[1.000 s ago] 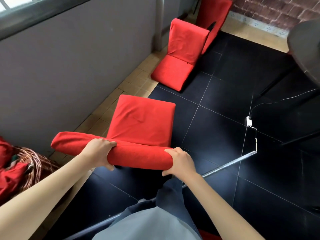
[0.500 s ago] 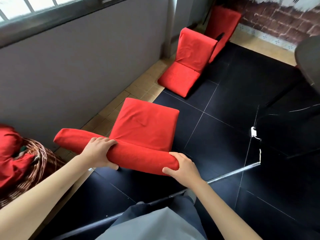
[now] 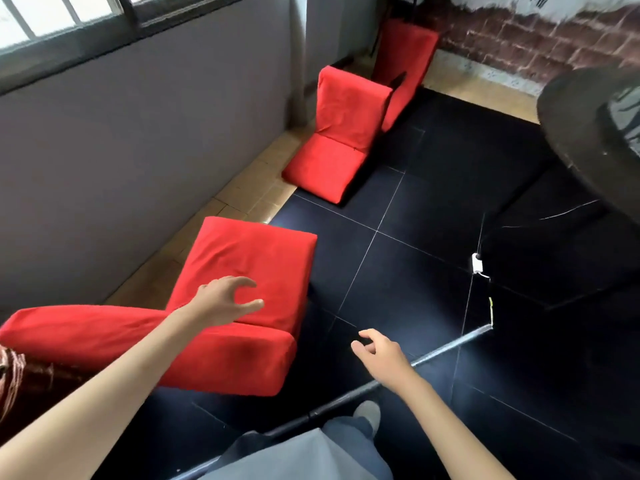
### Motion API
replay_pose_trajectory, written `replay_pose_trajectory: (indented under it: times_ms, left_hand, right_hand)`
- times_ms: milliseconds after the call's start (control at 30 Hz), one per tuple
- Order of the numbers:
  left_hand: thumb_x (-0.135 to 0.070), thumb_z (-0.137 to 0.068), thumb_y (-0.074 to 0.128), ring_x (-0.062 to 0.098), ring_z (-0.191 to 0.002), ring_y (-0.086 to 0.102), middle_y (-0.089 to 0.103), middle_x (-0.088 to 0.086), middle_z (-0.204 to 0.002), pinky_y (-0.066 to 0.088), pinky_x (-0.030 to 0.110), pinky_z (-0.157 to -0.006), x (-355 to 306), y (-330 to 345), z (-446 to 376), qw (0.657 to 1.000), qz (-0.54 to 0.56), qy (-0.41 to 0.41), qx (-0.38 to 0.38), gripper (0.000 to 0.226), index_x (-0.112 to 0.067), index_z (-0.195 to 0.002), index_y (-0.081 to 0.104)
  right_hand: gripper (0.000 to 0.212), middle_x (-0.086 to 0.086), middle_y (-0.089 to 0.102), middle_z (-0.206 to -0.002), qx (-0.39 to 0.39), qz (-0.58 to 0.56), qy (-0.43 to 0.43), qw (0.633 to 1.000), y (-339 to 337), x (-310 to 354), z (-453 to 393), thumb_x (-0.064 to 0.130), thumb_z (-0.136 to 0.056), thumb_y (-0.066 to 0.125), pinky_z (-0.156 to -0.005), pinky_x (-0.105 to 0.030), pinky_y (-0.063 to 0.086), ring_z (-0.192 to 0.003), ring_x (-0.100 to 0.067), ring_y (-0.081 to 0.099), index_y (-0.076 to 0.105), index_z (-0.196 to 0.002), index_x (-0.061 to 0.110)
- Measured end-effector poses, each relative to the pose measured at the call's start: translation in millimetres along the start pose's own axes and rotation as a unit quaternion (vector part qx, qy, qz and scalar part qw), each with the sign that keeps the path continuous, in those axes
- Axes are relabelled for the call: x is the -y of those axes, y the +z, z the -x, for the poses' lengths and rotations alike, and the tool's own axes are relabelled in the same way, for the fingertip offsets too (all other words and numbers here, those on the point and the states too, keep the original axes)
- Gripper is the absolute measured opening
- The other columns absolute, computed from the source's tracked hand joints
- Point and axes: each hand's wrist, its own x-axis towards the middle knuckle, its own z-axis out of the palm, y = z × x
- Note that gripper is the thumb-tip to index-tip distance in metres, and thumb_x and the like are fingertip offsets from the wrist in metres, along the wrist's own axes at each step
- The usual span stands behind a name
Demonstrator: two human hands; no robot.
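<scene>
Left hand (image 3: 225, 301): fingers spread and loosely curved, nothing gripped, held over the seat pad of the near red floor chair (image 3: 252, 258); contact cannot be told. Right hand (image 3: 379, 353): relaxed, nothing held, over the black floor (image 3: 433, 202) at 4 o'clock of that chair. The chair is seen on the floor beside the grey wall (image 3: 121, 133), unheld, its backrest laid low toward 7 o'clock. A second floor chair (image 3: 341, 140), backrest raised, is noted at 1 o'clock. The placing step is judged done. The next move likely calls for a fresh grip on the backrest edge so it can be raised to match.
</scene>
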Motion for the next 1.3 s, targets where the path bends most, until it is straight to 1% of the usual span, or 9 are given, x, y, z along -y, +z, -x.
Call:
replay_pose_trajectory:
  times_ms: [100,200,333,533,700,933,1067,1200,1300]
  left_hand:
    - [-0.053,-0.086,0.062,0.017,-0.130,0.047,0.056,-0.009,-0.135,0.034,0.042,-0.109,-62.4,9.6,-30.5,1.000,0.010,0.024,0.015,0.045,-0.030,-0.125,0.060]
    - [-0.051,-0.087,0.062,0.016,-0.130,0.048,0.057,-0.008,-0.135,0.034,0.043,-0.109,-121.7,21.3,-53.2,0.999,0.007,0.042,0.018,0.046,-0.028,-0.127,0.059]
    - [-0.045,-0.085,0.067,0.017,-0.128,0.049,0.058,-0.006,-0.134,0.034,0.042,-0.110,-195.6,34.2,-77.7,0.996,0.029,0.081,-0.020,0.050,-0.026,-0.130,0.057]
    - [-0.036,-0.083,0.071,0.012,-0.125,0.053,0.061,-0.007,-0.129,0.036,0.038,-0.109,-271.4,51.5,-103.8,0.987,0.082,0.127,-0.054,0.048,-0.021,-0.128,0.060]
    - [-0.038,-0.085,0.069,0.012,-0.123,0.054,0.063,-0.006,-0.125,0.036,0.039,-0.108,-298.1,54.0,-135.2,0.991,0.071,0.112,-0.027,0.046,-0.025,-0.128,0.059]
    - [-0.040,-0.087,0.066,0.015,-0.120,0.054,0.064,-0.004,-0.121,0.035,0.040,-0.109,-314.1,53.8,-193.5,0.993,0.102,0.063,0.007,0.043,-0.028,-0.128,0.058]
    - [-0.041,-0.087,0.065,0.014,-0.117,0.053,0.064,-0.007,-0.117,0.039,0.035,-0.103,-313.9,39.0,-248.2,0.992,0.124,0.036,0.002,0.041,-0.030,-0.126,0.059]
    - [-0.045,-0.087,0.063,0.010,-0.113,0.054,0.064,-0.013,-0.111,0.041,0.031,-0.097,-305.6,9.4,-321.9,0.989,0.146,0.014,-0.007,0.037,-0.035,-0.123,0.059]
    - [-0.045,-0.088,0.062,0.010,-0.111,0.053,0.064,-0.012,-0.112,0.043,0.027,-0.085,-302.5,-16.3,-381.6,0.986,0.166,0.004,0.003,0.035,-0.037,-0.122,0.057]
  right_hand:
    - [0.046,0.012,0.065,-0.082,-0.026,-0.028,0.009,0.999,-42.7,-22.6,-13.1,0.048,-0.089,0.051,-0.073,-0.025,0.042,-0.084,-0.004,0.056,0.051,-0.130,0.029]
    - [0.046,0.013,0.065,-0.076,-0.048,-0.058,0.012,0.997,-82.8,-49.4,-21.6,0.047,-0.090,0.053,-0.077,-0.026,0.042,-0.088,-0.004,0.056,0.051,-0.131,0.027]
    - [0.058,0.007,0.062,-0.120,-0.074,-0.096,0.023,0.992,-135.2,-81.0,-34.1,0.055,-0.085,0.057,-0.089,-0.028,0.039,-0.106,-0.012,0.050,0.044,-0.137,0.033]
    - [0.061,0.007,0.058,-0.128,-0.104,-0.126,0.011,0.986,-195.5,-105.7,-57.4,0.057,-0.084,0.058,-0.086,-0.026,0.033,-0.104,-0.007,0.042,0.042,-0.138,0.036]
    - [0.059,0.007,0.060,-0.126,-0.115,-0.148,0.015,0.982,-224.0,-115.9,-80.6,0.055,-0.084,0.058,-0.086,-0.026,0.033,-0.102,-0.006,0.042,0.043,-0.137,0.036]
    - [0.057,0.007,0.059,-0.127,-0.081,-0.142,0.015,0.986,-258.4,-105.4,-137.7,0.053,-0.085,0.059,-0.086,-0.026,0.034,-0.102,-0.007,0.044,0.043,-0.137,0.035]
    - [0.057,0.008,0.057,-0.127,-0.069,-0.140,0.002,0.988,-290.0,-75.5,-191.8,0.053,-0.084,0.058,-0.085,-0.027,0.038,-0.105,-0.009,0.049,0.042,-0.137,0.037]
    - [0.057,0.009,0.055,-0.125,-0.065,-0.136,-0.008,0.989,-329.9,-29.7,-257.5,0.051,-0.085,0.058,-0.096,-0.036,0.047,-0.114,-0.013,0.051,0.042,-0.137,0.037]
    - [0.056,0.006,0.055,-0.127,-0.064,-0.138,-0.012,0.988,-361.1,7.5,-307.7,0.049,-0.086,0.058,-0.096,-0.035,0.046,-0.113,-0.014,0.051,0.042,-0.138,0.035]
